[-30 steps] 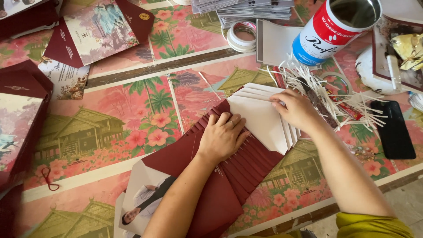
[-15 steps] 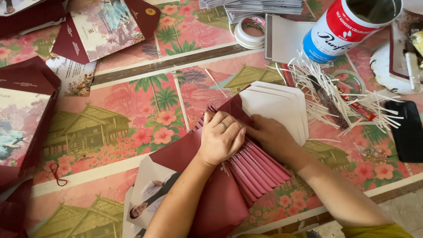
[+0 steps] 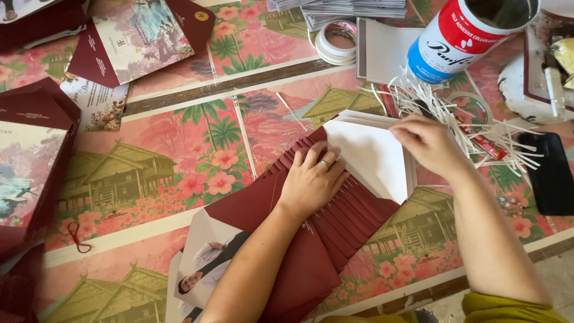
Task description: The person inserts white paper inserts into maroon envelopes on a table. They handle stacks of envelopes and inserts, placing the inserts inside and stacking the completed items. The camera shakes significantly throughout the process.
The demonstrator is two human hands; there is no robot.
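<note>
Dark red envelopes [image 3: 335, 227] are lying fanned in the middle. My left hand [image 3: 311, 182] is pressing flat on them, while my right hand [image 3: 427, 143] is pinching a white flap [image 3: 373, 155]. Next, I think, folding it down neatly.

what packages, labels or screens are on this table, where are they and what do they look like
Glue can: top right, lying tilted, a cylinder with a red, white and blue label.
Phone: right edge, flat black slab, screen dark.
Small red sachet: among white paper strips, right of the right hand.
Maroon printed cards: top left, pictures on the front.
Maroon envelopes: fanned under the left hand.
</note>
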